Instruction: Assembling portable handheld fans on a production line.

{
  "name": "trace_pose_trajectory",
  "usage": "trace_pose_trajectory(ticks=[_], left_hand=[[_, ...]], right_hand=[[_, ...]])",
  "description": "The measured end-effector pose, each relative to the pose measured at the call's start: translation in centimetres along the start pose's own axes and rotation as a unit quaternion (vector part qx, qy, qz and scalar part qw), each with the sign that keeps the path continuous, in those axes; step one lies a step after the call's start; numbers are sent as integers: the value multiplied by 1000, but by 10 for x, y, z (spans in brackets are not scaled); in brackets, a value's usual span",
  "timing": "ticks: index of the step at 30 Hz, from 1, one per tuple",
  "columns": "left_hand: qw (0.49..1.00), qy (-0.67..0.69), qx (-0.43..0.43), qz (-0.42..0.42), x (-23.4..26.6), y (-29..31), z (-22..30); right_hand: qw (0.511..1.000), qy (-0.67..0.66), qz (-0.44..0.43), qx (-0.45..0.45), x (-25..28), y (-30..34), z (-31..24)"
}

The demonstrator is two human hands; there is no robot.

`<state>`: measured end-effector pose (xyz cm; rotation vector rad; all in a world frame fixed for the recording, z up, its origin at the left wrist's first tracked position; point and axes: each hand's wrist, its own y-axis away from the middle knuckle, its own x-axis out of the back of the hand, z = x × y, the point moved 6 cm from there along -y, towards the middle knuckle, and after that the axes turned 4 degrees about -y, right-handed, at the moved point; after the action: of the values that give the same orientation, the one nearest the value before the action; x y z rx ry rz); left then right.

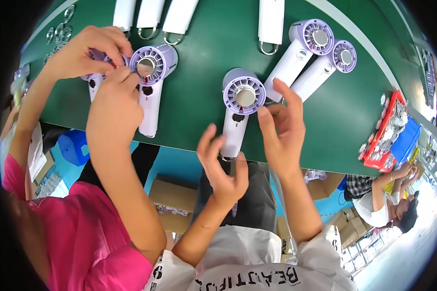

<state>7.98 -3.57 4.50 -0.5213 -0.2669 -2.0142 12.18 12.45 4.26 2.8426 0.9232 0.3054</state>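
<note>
A handheld fan [235,131] with a purple round head and a white handle lies in front of me, near the table's front edge. A dark opening shows in its handle below the head. My left hand [221,167] is at the handle's lower end, fingers apart and curved; whether they touch it I cannot tell. Beside the fan head, my right hand [285,131] has its thumb close to the rim and its fingers spread, with nothing seen in it. Two more purple-headed fans, one nearer [289,65] and one farther right [315,77], lie just beyond my right hand.
At my left, a co-worker's hands [114,82] work over purple fan heads, next to another fan [150,106]. White handles with metal loops [271,24] lie along the far side. A red tray [386,136] of small parts and a blue bin [405,140] stand right.
</note>
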Motion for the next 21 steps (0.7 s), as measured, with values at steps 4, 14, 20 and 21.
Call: trace_pose_trajectory(ticks=[4, 14, 20, 21], left_hand=[[992, 115, -22, -51, -10, -61, -10], [978, 184, 46, -82, -15, -99, -17], [968, 168, 82, -170, -18, -116, -4], [969, 153, 83, -176, -19, -115, -9]], right_hand=[[996, 12, -81, -26, 1, -7, -10], [996, 17, -85, -10, -14, -5, -6], [996, 4, -83, -8, -9, -7, -11], [996, 21, -84, 11, -10, -7, -7]])
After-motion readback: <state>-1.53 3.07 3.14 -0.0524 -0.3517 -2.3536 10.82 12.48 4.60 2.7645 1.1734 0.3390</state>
